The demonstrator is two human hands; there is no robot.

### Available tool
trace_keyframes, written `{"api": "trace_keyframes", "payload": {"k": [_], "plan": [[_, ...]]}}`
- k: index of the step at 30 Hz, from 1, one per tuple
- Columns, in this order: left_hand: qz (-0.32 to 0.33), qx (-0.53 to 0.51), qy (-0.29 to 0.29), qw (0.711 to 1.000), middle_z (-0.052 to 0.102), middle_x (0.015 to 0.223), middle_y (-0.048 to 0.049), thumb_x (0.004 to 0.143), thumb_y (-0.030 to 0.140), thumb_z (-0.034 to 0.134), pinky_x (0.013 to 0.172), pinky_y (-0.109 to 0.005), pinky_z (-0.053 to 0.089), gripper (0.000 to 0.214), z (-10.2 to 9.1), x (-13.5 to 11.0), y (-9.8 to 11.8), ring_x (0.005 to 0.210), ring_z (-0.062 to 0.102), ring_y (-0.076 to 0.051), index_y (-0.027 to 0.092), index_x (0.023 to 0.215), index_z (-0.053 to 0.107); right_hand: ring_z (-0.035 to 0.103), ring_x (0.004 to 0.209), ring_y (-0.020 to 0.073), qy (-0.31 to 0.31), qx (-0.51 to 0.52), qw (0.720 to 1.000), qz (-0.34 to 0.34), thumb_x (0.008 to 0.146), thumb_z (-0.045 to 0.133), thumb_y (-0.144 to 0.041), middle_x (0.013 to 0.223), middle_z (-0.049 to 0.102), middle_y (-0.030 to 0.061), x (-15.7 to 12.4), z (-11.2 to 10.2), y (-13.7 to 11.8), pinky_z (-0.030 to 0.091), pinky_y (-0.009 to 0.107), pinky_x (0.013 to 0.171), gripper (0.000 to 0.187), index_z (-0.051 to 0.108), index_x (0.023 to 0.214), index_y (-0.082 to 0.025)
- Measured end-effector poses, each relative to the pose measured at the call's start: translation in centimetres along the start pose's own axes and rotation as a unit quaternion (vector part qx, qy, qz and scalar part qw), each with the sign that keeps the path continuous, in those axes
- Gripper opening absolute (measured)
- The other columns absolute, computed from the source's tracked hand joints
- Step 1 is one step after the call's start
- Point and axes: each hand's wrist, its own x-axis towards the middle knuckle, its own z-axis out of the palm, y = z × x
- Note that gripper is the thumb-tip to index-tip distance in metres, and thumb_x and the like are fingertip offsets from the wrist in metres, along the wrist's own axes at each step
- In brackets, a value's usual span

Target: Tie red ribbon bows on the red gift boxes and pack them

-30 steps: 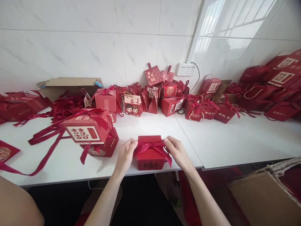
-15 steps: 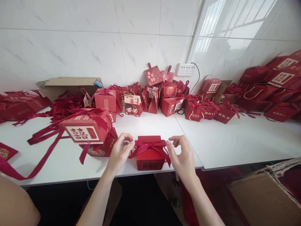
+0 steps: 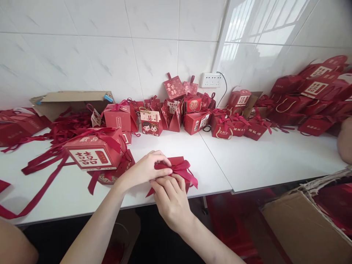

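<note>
A small red gift box (image 3: 177,160) stands near the front edge of the white table (image 3: 217,176), largely covered by my hands. Across its top is tied a dark red satin ribbon (image 3: 183,168), its bow loop and one tail sticking out to the right. My left hand (image 3: 147,168) reaches over from the left, thumb and fingers closed on the ribbon by the knot. Below it, my right hand (image 3: 171,196) crosses the box's front with curled fingers on the ribbon's left side; a tail hangs under them. Both sets of fingertips are partly hidden.
Close to the left, a stacked pair of red boxes (image 3: 90,156) carries loose ribbon. A heap of ribbons (image 3: 68,123) lies behind. Several finished boxes (image 3: 194,123) line the wall, with more piled right (image 3: 313,88). A cardboard carton (image 3: 305,223) stands below the table, lower right.
My right hand has moved left across the front of the box and now meets the left hand at the bow. My left hand has come in over the box top. The view has shifted slightly.
</note>
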Motion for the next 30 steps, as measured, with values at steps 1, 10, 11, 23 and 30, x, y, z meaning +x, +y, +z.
{"api": "trace_keyframes", "payload": {"k": [1, 10, 11, 23, 30], "plan": [[-0.002, 0.011, 0.000, 1.000, 0.060, 0.092, -0.0012, 0.077, 0.039, 0.060, 0.084, -0.030, 0.043, 0.018, 0.1, 0.0, 0.2, 0.091, 0.057, -0.020, 0.022, 0.082, 0.065, 0.058, 0.086, 0.0149, 0.014, 0.015, 1.000, 0.002, 0.088, 0.049, -0.006, 0.088, 0.068, 0.0034, 0.0, 0.0, 0.1, 0.037, 0.035, 0.090, 0.021, 0.060, 0.102, -0.015], [0.002, 0.015, 0.021, 1.000, 0.059, 0.090, 0.0003, 0.080, 0.029, 0.055, 0.083, -0.031, 0.040, 0.010, 1.2, 0.0, 0.1, 0.096, 0.051, -0.019, 0.022, 0.078, 0.062, 0.062, 0.075, 0.0118, 0.070, 0.087, 0.994, 0.004, 0.086, 0.056, -0.006, 0.075, 0.069, -0.0012, 0.1, -0.3, 0.4, 0.041, 0.034, 0.088, 0.015, 0.062, 0.090, -0.019], [0.002, 0.011, 0.027, 1.000, 0.059, 0.090, 0.0004, 0.081, 0.029, 0.055, 0.084, -0.032, 0.040, 0.011, 1.4, 0.0, 0.1, 0.096, 0.050, -0.019, 0.023, 0.077, 0.063, 0.062, 0.075, 0.0118, 0.072, 0.093, 0.993, 0.002, 0.085, 0.057, -0.006, 0.075, 0.069, -0.0011, 0.1, -0.4, 0.4, 0.042, 0.034, 0.088, 0.015, 0.063, 0.090, -0.019], [-0.010, -0.004, 0.045, 0.999, 0.062, 0.085, -0.0010, 0.078, 0.036, 0.058, 0.086, -0.035, 0.039, 0.017, 1.9, 0.2, -0.3, 0.094, 0.050, -0.021, 0.022, 0.074, 0.067, 0.063, 0.078, 0.0129, 0.051, 0.140, 0.988, -0.045, 0.083, 0.061, -0.006, 0.077, 0.070, -0.0003, 0.2, -1.2, 0.9, 0.042, 0.036, 0.088, 0.015, 0.062, 0.092, -0.017], [-0.010, 0.005, 0.033, 0.999, 0.062, 0.090, -0.0032, 0.079, 0.039, 0.054, 0.088, -0.038, 0.039, 0.020, 1.9, 0.0, 0.2, 0.096, 0.048, -0.023, 0.022, 0.078, 0.067, 0.057, 0.083, 0.0229, 0.047, 0.155, 0.979, 0.120, 0.088, 0.045, -0.031, 0.087, 0.059, 0.0091, -0.7, -5.8, 5.3, 0.045, 0.038, 0.071, 0.021, 0.058, 0.098, -0.017]]}}
